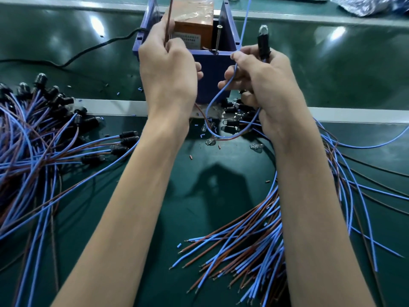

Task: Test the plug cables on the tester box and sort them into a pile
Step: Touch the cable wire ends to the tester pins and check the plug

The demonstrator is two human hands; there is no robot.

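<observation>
A glossy dark green surface [199,207] is spreading across the whole view and catching bright glare. A pale grey flat strip [115,107] is running across it from side to side. Beyond the strip, a black power cord [88,49] is curving off to the left, and a crinkled clear plastic bag [365,5] is lying far beyond it at the right. Just nearer than the strip, small clear glass bulbs [210,141] are lying loose among short blue and brown insulation offcuts [190,156].

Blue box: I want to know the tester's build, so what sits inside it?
An orange block fills the blue box, with a thin rod beside it. The left hand covers the block's left part, and the box floor is hidden.
</observation>
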